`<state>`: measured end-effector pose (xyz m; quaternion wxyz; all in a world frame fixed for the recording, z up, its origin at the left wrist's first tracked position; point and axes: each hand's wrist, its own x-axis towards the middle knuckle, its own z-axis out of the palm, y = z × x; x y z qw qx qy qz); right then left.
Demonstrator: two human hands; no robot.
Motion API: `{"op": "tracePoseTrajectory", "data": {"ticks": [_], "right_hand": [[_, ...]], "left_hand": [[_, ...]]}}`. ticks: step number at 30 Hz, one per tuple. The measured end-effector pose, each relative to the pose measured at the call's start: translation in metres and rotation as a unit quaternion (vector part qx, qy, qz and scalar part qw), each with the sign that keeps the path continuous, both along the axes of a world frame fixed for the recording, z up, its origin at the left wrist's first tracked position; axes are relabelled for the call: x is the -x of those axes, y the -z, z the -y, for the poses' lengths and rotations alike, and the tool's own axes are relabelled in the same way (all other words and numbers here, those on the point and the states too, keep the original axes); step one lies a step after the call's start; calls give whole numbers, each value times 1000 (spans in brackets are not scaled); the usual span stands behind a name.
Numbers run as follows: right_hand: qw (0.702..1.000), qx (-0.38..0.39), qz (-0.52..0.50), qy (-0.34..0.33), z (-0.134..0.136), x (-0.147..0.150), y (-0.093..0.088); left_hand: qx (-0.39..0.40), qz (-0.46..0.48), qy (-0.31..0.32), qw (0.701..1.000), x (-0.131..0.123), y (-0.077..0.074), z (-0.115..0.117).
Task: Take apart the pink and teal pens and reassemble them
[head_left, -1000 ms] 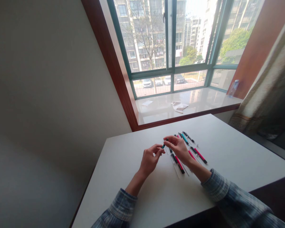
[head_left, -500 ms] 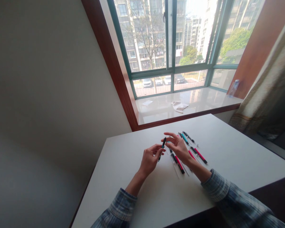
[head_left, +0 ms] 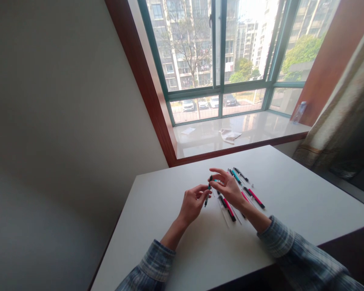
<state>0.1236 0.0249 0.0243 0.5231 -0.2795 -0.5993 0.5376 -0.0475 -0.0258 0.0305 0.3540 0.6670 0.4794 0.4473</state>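
Observation:
Above the white table point(head_left: 157, 202), a black and teal pen point(head_left: 206, 199) stands nearly upright between my hands. My left hand point(head_left: 191, 204) is closed around its middle, and the lower end shows below the fingers. My right hand point(head_left: 227, 188) has thumb and index finger pinched on the pen's upper part; its other fingers extend beyond. Under and beside my right hand lie pen parts: a red and black barrel point(head_left: 229, 209), another red and black pen piece point(head_left: 256, 198), a teal piece point(head_left: 235, 176) and thin white refills point(head_left: 223, 213). My right hand hides some of these.
A black pen piece point(head_left: 241, 174) lies at the far side of the group, with a small clear piece point(head_left: 252, 185) close by. On the window sill are a crumpled cloth point(head_left: 229, 136), a flat paper point(head_left: 188, 131) and a plastic bottle point(head_left: 299, 112). A curtain point(head_left: 336, 105) hangs at right.
The thumb and index finger of my right hand have come closer onto the pen's upper part. The pen has shifted slightly and its lower end has swung a little to the right.

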Motion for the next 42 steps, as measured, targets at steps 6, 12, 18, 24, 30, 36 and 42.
{"op": "tracePoseTrajectory", "data": {"ticks": [6, 12, 18, 24, 30, 36, 42], "right_hand": [[1000, -9, 8, -4, 2, -1, -4], [1000, -20, -1, -7, 3, -2, -7], [1000, 1, 6, 10, 2, -2, -5], [999, -13, -23, -30, 3, -4, -7], [1000, -18, -3, -12, 1, -4, -4], [1000, -10, -3, -6, 1, -5, -8], [1000, -18, 12, -10, 3, -6, -9]], "left_hand": [[-1, 2, 4, 1000, -1, 0, 0], [11, 10, 7, 1000, 0, 1, 1], [6, 11, 9, 1000, -1, 0, 1], [9, 23, 12, 1000, -1, -3, 1], [14, 33, 16, 999, -2, 0, -1], [18, 29, 19, 999, -1, 2, -1], [17, 29, 19, 999, -1, 3, -1]]}}
